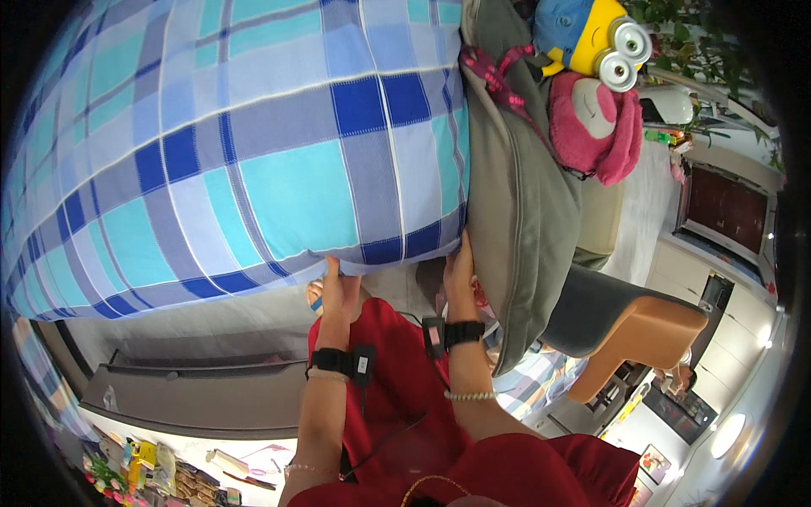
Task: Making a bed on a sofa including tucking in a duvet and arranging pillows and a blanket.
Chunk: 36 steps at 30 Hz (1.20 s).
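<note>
A large padded piece in blue, turquoise and white plaid fabric (298,190), like a cushion or bedding, fills the upper left of the view. Its near edge is pinched by my left hand (342,288), with the thumb on top and the fingers hidden below. My right hand (459,269) grips the corner of that edge beside a grey-green sofa backrest (538,190); its fingers are mostly hidden behind the fabric. Black straps with small devices circle both wrists.
A yellow Minion plush (580,38) and a pink bear plush (592,127) rest on the sofa. An orange-and-dark chair (624,329) stands to the right. A grey cabinet (203,396) is at lower left. A person (678,378) is in the background.
</note>
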Available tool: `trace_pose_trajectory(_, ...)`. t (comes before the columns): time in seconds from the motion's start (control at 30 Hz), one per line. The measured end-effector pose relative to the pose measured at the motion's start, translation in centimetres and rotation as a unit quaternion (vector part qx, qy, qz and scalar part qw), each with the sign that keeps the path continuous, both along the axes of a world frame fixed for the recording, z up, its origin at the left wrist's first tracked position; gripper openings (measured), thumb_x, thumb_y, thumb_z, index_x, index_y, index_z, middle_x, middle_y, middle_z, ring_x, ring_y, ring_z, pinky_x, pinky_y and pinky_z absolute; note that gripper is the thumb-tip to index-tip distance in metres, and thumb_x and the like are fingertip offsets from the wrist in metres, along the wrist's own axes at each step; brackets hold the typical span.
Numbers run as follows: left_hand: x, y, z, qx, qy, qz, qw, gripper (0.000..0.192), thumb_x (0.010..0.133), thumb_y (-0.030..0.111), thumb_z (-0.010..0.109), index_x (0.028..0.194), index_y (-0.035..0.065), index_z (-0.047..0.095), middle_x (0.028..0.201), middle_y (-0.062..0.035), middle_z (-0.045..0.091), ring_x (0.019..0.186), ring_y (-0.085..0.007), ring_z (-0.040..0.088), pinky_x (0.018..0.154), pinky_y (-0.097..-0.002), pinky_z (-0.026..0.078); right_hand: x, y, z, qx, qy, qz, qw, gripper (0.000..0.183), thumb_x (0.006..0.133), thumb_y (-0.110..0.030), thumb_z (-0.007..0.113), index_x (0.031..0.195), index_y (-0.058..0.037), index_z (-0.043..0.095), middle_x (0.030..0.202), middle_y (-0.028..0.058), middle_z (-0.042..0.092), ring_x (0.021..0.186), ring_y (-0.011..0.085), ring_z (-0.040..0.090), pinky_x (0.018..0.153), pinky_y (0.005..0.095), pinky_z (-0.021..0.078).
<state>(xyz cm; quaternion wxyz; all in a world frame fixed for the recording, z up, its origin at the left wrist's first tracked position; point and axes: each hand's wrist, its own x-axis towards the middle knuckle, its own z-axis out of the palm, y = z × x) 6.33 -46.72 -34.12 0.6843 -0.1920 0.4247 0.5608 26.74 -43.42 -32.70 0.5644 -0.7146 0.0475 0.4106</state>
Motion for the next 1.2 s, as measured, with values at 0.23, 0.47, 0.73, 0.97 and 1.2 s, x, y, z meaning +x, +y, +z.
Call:
trace_pose_trajectory(0.23, 2.0, 1.1, -0.4, 0.013, -0.021, -0.003, 1.000, 0.053, 0.091, 0.032, 0.055, 0.130, 0.0032, 0.035, 0.131, -0.0077, 0.043, 0.120, -0.0258, 0.042, 0.101, -0.0439, 0.037, -0.7, 5.1, 2.6, -0.102, -0.193, 0.310, 0.925, 0.104, 0.067, -0.050, 0.075, 0.131, 0.0166, 0.027, 0.137, 0.0275, 0.033, 0.128, 0.0311, 0.033, 0.106, 0.0345, 0.0242)
trace_pose_trajectory(0.47, -0.1, -0.9, 5.3, -0.082, -0.036, -0.165, 0.982, 0.074, 0.087, 0.048, 0.052, 0.128, -0.0090, 0.029, 0.123, -0.0202, 0.045, 0.115, -0.0321, 0.046, 0.099, -0.0437, 0.040, -1.2, 3.0, 5.5, -0.257, -0.285, 0.345, 0.856, 0.090, 0.077, -0.054, 0.062, 0.135, 0.0067, 0.030, 0.136, 0.0231, 0.038, 0.127, 0.0313, 0.036, 0.105, 0.0349, 0.0276)
trace_pose_trajectory(0.73, -4.4, -1.1, 19.1, 0.042, 0.023, -0.211, 0.976, 0.037, 0.095, 0.025, 0.044, 0.117, -0.0043, 0.044, 0.110, -0.0157, 0.054, 0.104, -0.0284, 0.055, 0.091, -0.0408, 0.046, -1.9, -0.2, 15.5, -0.136, -0.291, 0.450, 0.833, 0.068, 0.085, -0.045, 0.053, 0.135, -0.0016, 0.034, 0.120, 0.0228, 0.052, 0.111, 0.0350, 0.052, 0.095, 0.0388, 0.0395)
trace_pose_trajectory(0.97, -7.8, -1.6, 28.3, 0.115, 0.099, -0.226, 0.962, 0.024, 0.094, 0.020, 0.044, 0.105, 0.0012, 0.053, 0.097, -0.0105, 0.061, 0.089, -0.0217, 0.061, 0.079, -0.0332, 0.049, 0.8, -2.4, 27.1, -0.017, -0.205, 0.483, 0.851, 0.051, 0.090, -0.023, 0.055, 0.131, 0.0010, 0.038, 0.106, 0.0159, 0.058, 0.085, 0.0203, 0.063, 0.068, 0.0310, 0.0542)
trace_pose_trajectory(1.2, -9.6, 0.9, 34.4, 0.127, 0.167, -0.291, 0.933, 0.023, 0.094, 0.021, 0.044, 0.102, 0.0024, 0.056, 0.094, -0.0081, 0.063, 0.082, -0.0168, 0.062, 0.075, -0.0303, 0.049, 7.3, -2.1, 29.8, -0.021, -0.155, 0.483, 0.862, 0.034, 0.089, -0.023, 0.055, 0.111, 0.0026, 0.056, 0.094, 0.0120, 0.063, 0.074, 0.0185, 0.065, 0.063, 0.0285, 0.0537)
